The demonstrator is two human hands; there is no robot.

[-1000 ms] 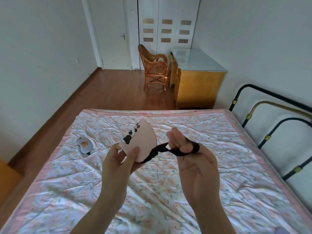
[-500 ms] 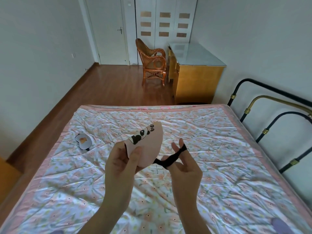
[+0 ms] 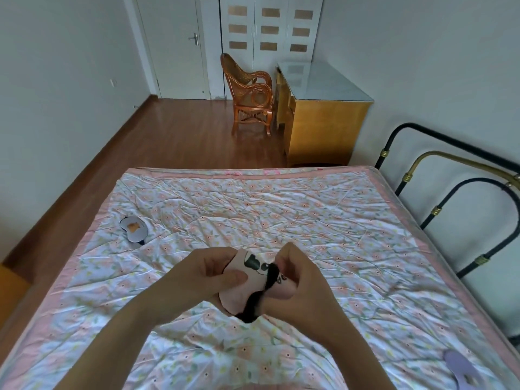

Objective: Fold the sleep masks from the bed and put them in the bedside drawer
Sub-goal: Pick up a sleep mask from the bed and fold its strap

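Both hands hold a folded pink sleep mask [image 3: 239, 298] with a panda print above the middle of the bed. My left hand [image 3: 208, 274] pinches its left side. My right hand [image 3: 298, 288] grips its right side, and the mask's black elastic strap [image 3: 257, 299] runs across the front of the mask from under those fingers. A grey sleep mask [image 3: 132, 229] with an orange patch lies flat near the bed's left edge. A purple sleep mask [image 3: 461, 370] lies at the bed's near right corner, partly cut off by the frame. No drawer is in view.
The bed [image 3: 281, 209] has a floral quilt with a pink border and a black and gold metal frame [image 3: 439, 209] on its right. Beyond it stand a wooden desk [image 3: 323, 128] and a rattan chair [image 3: 250, 99] on the wooden floor.
The hands came together and lower. The black strap, stretched out to the right before, now lies wrapped across the folded pink mask.
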